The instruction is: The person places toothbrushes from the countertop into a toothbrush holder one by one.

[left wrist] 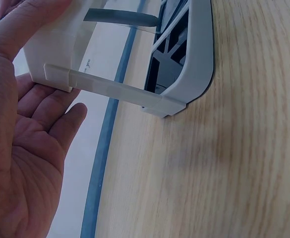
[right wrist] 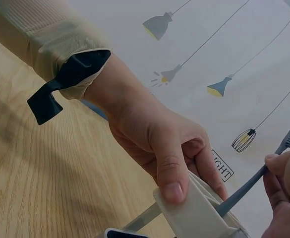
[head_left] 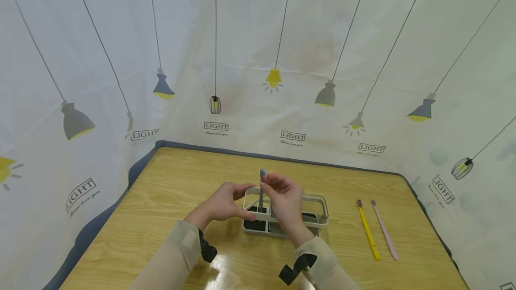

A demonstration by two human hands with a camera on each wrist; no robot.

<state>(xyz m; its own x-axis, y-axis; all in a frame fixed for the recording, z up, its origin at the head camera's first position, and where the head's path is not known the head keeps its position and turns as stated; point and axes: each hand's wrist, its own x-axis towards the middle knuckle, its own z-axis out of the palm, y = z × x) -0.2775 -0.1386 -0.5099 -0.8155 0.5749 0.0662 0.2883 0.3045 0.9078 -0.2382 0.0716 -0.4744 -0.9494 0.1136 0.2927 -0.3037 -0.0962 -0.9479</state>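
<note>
Fingers of the R hand (head_left: 287, 197) are closed to a narrow pinch on the grey toothbrush (head_left: 261, 198), up near its head, bristle end on top. Prob. held that high b/c it leaves the handle free to hang thru the top frame (left wrist: 55, 52) of the white holder (head_left: 318, 223). L hand (head_left: 222, 202) clasps that frame's L end, thumb on the near side, other fingers on the far side; prob. to steady it, b/c the thing looks light & could slide or tip. Holder stands upright on the bench (head_left: 169, 209), in front of the person, prob. for easy reach w/ both hands.

Re: position, the brush is btwn R thumb & fingers, near-vertical, in the holder's L section, just beside the L hand. L wrist view puts the handle's lower end right by the base (left wrist: 199, 49); can't tell if touching. Yellow toothbrush (head_left: 368, 232) & pink toothbrush (head_left: 384, 230) lie side by side off to the R, heads pointing away, well apart from both hands, prob. to keep them out of the way.
</note>
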